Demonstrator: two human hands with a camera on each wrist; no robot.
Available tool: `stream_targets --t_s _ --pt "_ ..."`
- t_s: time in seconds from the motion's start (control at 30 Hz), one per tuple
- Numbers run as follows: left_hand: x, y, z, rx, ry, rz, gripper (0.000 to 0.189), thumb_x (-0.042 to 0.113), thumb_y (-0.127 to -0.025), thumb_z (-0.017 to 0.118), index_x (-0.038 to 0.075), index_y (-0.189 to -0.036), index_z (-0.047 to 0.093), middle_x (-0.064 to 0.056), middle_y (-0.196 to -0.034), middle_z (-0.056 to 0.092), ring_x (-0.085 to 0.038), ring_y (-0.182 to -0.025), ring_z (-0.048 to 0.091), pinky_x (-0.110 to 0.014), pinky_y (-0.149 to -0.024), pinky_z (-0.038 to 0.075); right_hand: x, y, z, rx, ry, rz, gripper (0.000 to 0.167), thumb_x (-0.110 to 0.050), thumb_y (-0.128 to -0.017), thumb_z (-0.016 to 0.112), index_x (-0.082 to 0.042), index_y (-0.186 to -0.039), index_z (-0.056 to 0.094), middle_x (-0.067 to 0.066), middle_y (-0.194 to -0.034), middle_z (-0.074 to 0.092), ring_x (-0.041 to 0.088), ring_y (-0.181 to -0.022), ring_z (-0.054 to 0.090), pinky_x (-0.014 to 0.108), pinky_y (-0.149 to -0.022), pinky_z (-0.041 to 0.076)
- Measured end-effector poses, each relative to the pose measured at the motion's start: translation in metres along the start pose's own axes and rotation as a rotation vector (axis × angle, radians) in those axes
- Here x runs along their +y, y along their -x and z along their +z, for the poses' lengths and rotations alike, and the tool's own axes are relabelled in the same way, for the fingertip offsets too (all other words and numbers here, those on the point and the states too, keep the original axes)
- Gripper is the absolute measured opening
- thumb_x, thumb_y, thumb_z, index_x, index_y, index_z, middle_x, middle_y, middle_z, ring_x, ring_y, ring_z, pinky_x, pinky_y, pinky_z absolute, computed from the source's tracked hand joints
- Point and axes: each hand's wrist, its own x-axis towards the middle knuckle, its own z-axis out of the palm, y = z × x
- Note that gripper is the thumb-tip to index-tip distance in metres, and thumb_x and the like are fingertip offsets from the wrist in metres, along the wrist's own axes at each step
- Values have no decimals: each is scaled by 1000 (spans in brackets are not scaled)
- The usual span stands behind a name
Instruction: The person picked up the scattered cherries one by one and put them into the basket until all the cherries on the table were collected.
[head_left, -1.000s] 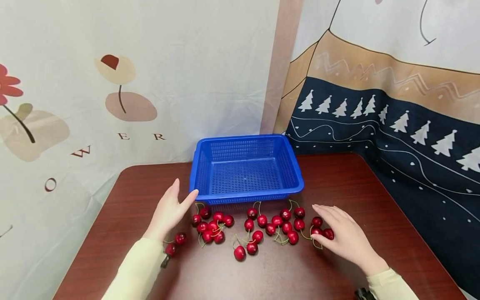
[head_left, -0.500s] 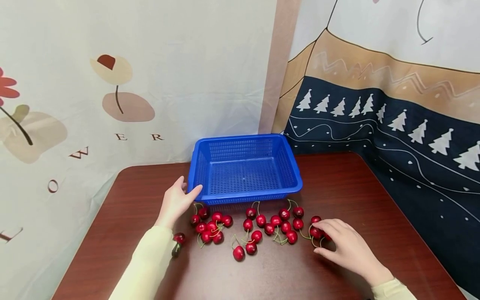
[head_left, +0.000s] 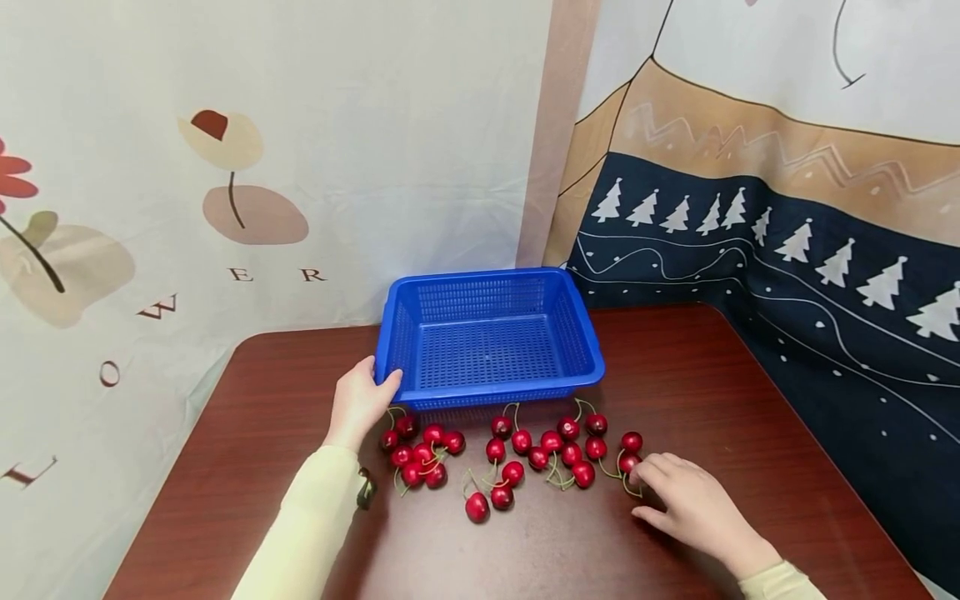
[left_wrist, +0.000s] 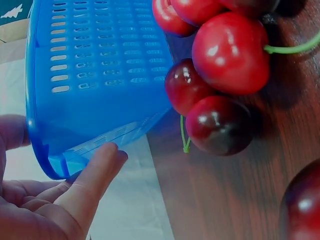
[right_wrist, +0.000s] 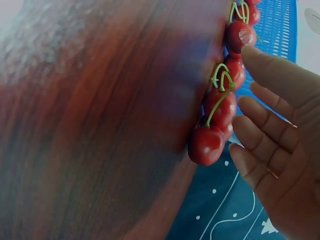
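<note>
My left hand (head_left: 358,407) is at the front left corner of a blue plastic basket (head_left: 480,390); it grips the rim, thumb in front and other fingers behind the corner, as the left wrist view shows. The basket's visible floor has nothing on it. Red cherries (head_left: 423,454) with green stems lie in loose groups before it. Beside the rightmost cherries (head_left: 631,442) is my right hand (head_left: 688,504), fingers loosely bent and holding nothing. In the right wrist view its fingertips are close to a cherry (right_wrist: 206,146), and part of that group is hidden behind the hand in the head view.
A dark red-brown wooden table (head_left: 750,400) bears everything. Behind it hang a pale curtain (head_left: 420,167) with flower prints and a dark blue cloth (head_left: 675,250) with white trees. A black wrist strap (head_left: 365,489) shows at the left sleeve.
My left hand has moved right and taken hold of the basket's corner; its forearm now covers the two leftmost cherries. The right hand has lowered slightly beside the right-hand cherries.
</note>
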Motion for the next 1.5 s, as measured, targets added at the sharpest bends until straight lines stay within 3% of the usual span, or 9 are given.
stream_targets --t_s 0.37,0.57,1.1,1.5 --pt "-5 -5 2 41 56 -44 44 14 -97 56 -17 -128 54 -35 -116 62 -45 -110 61 -53 -96 48 4 -1 9 18 41 -72 39 -18 -62 90 -20 -84 58 -12 -82 50 10 -73 51 31 -62 49" --pt "-5 -6 2 47 78 -63 42 13 -97 56 -16 -127 56 -34 -114 63 -43 -108 63 -51 -94 49 6 -3 12 40 70 -102 40 -14 -60 90 -20 -81 56 -9 -81 50 13 -73 53 32 -61 50" --pt "-3 -6 1 32 84 -95 43 13 -96 56 -16 -128 56 -33 -114 64 -42 -106 64 -51 -92 50 8 -6 11 55 100 -118 42 -11 -58 90 -18 -82 56 -6 -82 49 15 -72 53 31 -57 49" --pt "-4 -7 2 31 78 -92 43 14 -97 56 -15 -128 56 -32 -114 64 -42 -105 65 -50 -91 51 7 -8 9 88 128 -104 35 -9 -63 89 -16 -78 58 -5 -78 49 14 -68 52 29 -55 49"
